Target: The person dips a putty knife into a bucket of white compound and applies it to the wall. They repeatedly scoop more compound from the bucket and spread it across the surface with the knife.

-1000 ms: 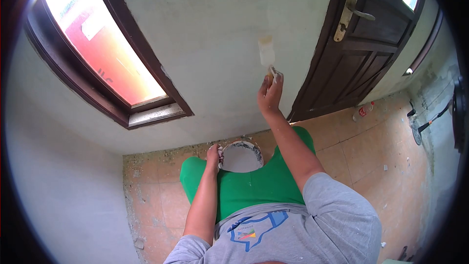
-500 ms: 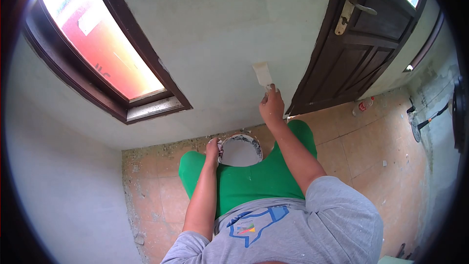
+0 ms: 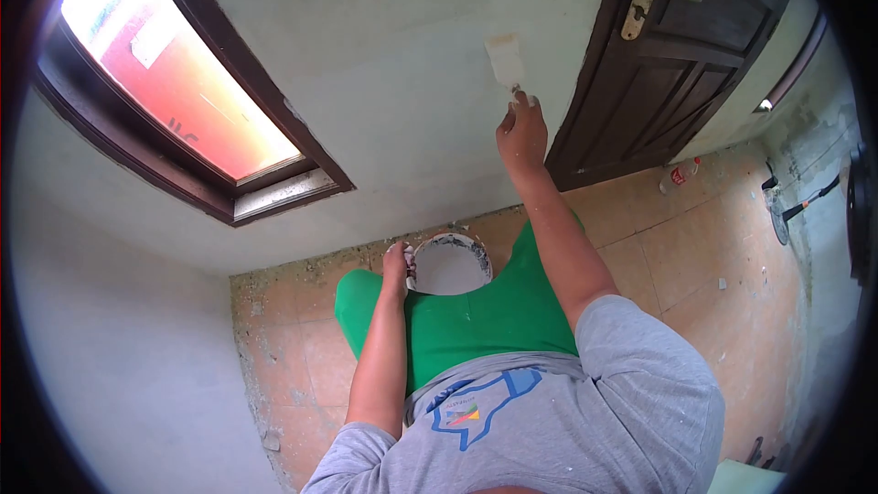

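My right hand (image 3: 523,133) grips the handle of a putty knife (image 3: 506,59). Its broad pale blade lies against the grey-white wall (image 3: 393,64), left of the door. At the left edge of a round bucket (image 3: 487,267), my left hand (image 3: 395,265) is closed on the rim; white smears mark its fingers. Smooth whitish-grey paste (image 3: 448,267) fills much of the bucket, with dark patches on the inner wall. The bucket sits between my knees, near the foot of the wall.
A brown-framed window (image 3: 334,178) is at the left, and a dark panelled door (image 3: 658,101) with a metal handle stands at the right. A bottle with a red label (image 3: 678,176) is by the door. Debris dots the tiled floor (image 3: 695,265). A long-handled tool (image 3: 779,220) leans at right.
My right hand and the putty knife have moved up the wall and slightly right. My left hand stays at the bucket's rim. The view has shifted a little.
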Demonstrator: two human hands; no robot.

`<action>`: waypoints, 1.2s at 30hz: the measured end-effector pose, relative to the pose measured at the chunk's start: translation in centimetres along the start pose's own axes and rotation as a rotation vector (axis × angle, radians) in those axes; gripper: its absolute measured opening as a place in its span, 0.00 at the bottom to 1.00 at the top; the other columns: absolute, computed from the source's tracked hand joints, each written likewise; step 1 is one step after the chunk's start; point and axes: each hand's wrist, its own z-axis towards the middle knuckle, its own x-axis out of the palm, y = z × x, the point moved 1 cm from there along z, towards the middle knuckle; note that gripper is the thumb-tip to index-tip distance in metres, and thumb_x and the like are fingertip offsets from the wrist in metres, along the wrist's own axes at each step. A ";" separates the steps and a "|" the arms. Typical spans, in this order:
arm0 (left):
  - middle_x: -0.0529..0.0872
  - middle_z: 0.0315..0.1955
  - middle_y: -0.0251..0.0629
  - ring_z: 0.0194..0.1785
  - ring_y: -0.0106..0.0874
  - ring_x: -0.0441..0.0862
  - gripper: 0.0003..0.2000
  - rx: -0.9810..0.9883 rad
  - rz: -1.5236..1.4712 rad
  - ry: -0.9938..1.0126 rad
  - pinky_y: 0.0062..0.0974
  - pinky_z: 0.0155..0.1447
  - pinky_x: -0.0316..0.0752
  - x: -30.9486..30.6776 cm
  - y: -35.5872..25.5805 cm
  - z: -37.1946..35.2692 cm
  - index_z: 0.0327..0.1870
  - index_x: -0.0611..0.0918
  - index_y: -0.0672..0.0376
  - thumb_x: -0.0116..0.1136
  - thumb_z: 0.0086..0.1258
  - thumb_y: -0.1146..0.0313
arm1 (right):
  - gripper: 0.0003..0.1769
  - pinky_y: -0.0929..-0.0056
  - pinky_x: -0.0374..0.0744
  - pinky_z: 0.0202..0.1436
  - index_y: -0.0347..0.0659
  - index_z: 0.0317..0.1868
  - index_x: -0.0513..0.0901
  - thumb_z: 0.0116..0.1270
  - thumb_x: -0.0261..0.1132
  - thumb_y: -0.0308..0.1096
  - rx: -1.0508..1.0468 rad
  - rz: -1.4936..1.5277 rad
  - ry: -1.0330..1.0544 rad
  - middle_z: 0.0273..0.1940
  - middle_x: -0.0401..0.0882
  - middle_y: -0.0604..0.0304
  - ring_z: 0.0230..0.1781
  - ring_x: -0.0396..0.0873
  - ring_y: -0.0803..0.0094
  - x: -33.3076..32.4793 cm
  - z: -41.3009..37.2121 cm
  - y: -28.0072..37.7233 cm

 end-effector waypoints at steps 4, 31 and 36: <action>0.74 0.18 0.32 0.18 0.26 0.70 0.12 0.011 -0.001 -0.005 0.27 0.22 0.64 0.2 -0.2 -0.1 0.31 0.78 0.58 0.51 0.69 0.59 | 0.24 0.51 0.83 0.50 0.37 0.64 0.74 0.66 0.61 0.25 0.074 -0.098 0.157 0.53 0.77 0.33 0.50 0.82 0.41 1.0 -2.9 -1.6; 0.75 0.19 0.31 0.19 0.25 0.71 0.12 0.040 0.014 0.008 0.25 0.23 0.65 -0.3 0.1 0.3 0.34 0.78 0.58 0.51 0.71 0.59 | 0.13 0.56 0.85 0.44 0.33 0.41 0.83 0.55 0.69 0.28 -0.065 -0.357 0.514 0.38 0.86 0.44 0.42 0.86 0.49 -9.4 13.7 8.6; 0.74 0.19 0.30 0.18 0.24 0.70 0.11 0.031 0.007 0.024 0.25 0.23 0.65 -0.5 -0.1 0.0 0.33 0.77 0.57 0.52 0.71 0.60 | 0.11 0.56 0.85 0.43 0.34 0.40 0.84 0.56 0.66 0.26 -0.045 -0.259 0.399 0.37 0.87 0.45 0.40 0.86 0.48 -11.8 14.1 9.5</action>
